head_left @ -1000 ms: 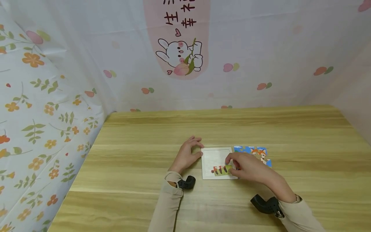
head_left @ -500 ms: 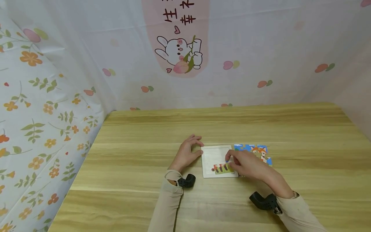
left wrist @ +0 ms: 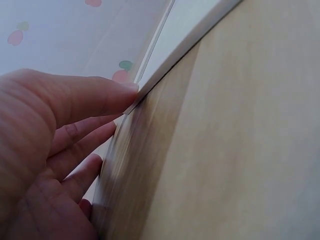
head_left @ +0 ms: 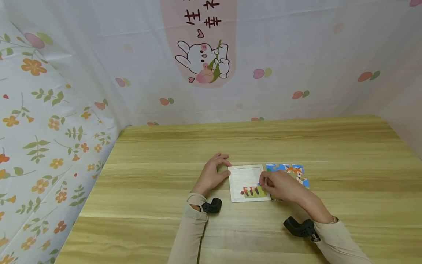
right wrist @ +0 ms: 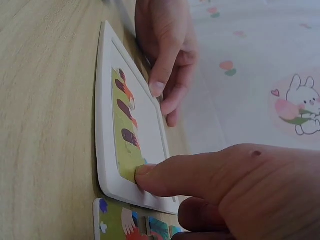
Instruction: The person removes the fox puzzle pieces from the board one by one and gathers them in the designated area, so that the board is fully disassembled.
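Observation:
A shallow white puzzle tray (head_left: 244, 178) lies flat on the table, drawn in the head view between both hands. Along its near side runs a strip of joined puzzle pieces (right wrist: 127, 125), green with orange-and-dark legs. My left hand (head_left: 212, 176) holds the tray's far left corner, the thumb on its edge and the index finger beside it. At the strip's right end my right hand (head_left: 281, 186) has its thumb on a green puzzle piece (right wrist: 131, 167) with a bit of blue; the index fingertip is hidden in the right wrist view.
Right of the tray lie more puzzle pieces (head_left: 277, 167), blue with a fox picture, partly covered by the right hand. The wooden table (head_left: 148, 183) meets a hanging printed cloth (head_left: 296, 55) at the back and another flowered cloth (head_left: 49, 146) at the left.
The strip's right end has shifted slightly right, and its tilt has lessened. My right fingertips have moved slightly right and a blue bit of the piece shows. My left hand stays put.

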Motion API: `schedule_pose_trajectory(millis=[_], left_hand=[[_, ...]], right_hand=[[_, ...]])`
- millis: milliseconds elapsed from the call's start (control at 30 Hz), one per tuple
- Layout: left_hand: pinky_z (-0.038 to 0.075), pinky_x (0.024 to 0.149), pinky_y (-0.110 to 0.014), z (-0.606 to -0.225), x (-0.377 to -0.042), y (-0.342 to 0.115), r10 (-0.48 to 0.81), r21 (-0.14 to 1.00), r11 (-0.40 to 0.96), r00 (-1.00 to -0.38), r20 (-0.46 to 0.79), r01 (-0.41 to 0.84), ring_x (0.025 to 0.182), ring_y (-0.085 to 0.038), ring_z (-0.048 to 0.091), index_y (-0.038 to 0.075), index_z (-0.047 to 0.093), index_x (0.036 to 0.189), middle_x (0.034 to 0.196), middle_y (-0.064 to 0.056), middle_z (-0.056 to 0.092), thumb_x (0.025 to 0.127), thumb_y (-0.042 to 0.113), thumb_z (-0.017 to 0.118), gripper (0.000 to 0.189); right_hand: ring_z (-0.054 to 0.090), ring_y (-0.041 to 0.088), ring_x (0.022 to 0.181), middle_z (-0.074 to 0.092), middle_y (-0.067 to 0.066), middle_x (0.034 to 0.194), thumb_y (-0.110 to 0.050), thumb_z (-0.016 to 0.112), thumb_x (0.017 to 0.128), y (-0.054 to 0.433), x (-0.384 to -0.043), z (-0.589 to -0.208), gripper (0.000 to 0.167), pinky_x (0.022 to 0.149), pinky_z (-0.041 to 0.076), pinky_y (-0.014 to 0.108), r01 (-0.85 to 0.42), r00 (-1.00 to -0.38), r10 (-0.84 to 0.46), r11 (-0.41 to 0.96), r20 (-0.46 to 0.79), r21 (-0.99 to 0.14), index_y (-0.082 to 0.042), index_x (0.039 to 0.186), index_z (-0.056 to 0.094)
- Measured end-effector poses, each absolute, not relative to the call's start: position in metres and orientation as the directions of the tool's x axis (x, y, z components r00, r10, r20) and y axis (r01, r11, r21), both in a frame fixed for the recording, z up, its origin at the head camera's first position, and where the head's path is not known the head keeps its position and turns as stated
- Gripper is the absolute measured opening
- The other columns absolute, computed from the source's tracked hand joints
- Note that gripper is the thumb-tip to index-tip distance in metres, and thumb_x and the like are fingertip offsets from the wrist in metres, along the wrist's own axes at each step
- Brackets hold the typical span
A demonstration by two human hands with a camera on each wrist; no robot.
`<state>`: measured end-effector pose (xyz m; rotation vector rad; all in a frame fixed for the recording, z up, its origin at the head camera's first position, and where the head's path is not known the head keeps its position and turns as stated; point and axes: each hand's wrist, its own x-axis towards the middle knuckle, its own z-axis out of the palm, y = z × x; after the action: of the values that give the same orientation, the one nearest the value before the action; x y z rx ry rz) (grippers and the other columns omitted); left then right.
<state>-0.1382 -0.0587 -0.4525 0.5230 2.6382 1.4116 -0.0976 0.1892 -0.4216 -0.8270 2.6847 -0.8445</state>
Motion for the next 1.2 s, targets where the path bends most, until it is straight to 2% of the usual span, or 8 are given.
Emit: schedule_pose_trajectory(millis=[267,600,867,1200], left_hand=[[0.019,0.109,-0.043,-0.452,-0.136,-0.062,0.332,0.819,0.522,-0.941,0.062,0.239,0.136,-0.025,0.026,0.004,0.066,0.096,0.133,-0.01,0.051,0.081,0.002,0.067,0.015],[0.019,0.109,-0.044,-0.451,-0.138,-0.06,0.348,0.815,0.518,-0.934,0.077,0.26,0.135,-0.026,0.027,0.004,0.066,0.096,0.133,-0.011,0.051,0.082,0.002,0.066,0.014],[0.019,0.109,-0.044,-0.452,-0.139,-0.059,0.346,0.821,0.507,-0.934,0.084,0.261,0.135,-0.027,0.027,0.003,0.066,0.095,0.132,-0.011,0.051,0.081,0.001,0.066,0.015],[0.019,0.11,-0.041,-0.454,-0.14,-0.057,0.337,0.821,0.518,-0.939,0.063,0.241,0.136,-0.024,0.027,0.005,0.066,0.095,0.133,-0.009,0.051,0.081,0.002,0.067,0.015]], right_hand=[[0.032,0.002,0.046,0.038,-0.01,0.054,-0.003,0.063,0.083,0.185,-0.097,-0.421,0.009,0.047,0.032,0.021,-0.446,-0.816,-0.577,0.665,-0.032,-0.599,-0.011,0.082,0.058],[0.034,0.004,0.048,0.038,-0.009,0.055,-0.003,0.064,0.081,0.182,-0.097,-0.414,0.01,0.047,0.032,0.022,-0.407,-0.863,-0.505,0.697,-0.001,-0.59,-0.011,0.079,0.058],[0.039,0.003,0.055,0.046,-0.01,0.062,0.001,0.065,0.08,0.174,-0.096,-0.416,0.012,0.051,0.038,0.021,-0.46,-0.814,-0.581,0.644,0.001,-0.612,-0.009,0.083,0.061],[0.04,0.005,0.06,0.044,-0.01,0.066,0.001,0.063,0.082,0.174,-0.095,-0.418,0.015,0.053,0.037,0.021,-0.49,-0.793,-0.608,0.658,-0.019,-0.571,-0.013,0.086,0.061]])
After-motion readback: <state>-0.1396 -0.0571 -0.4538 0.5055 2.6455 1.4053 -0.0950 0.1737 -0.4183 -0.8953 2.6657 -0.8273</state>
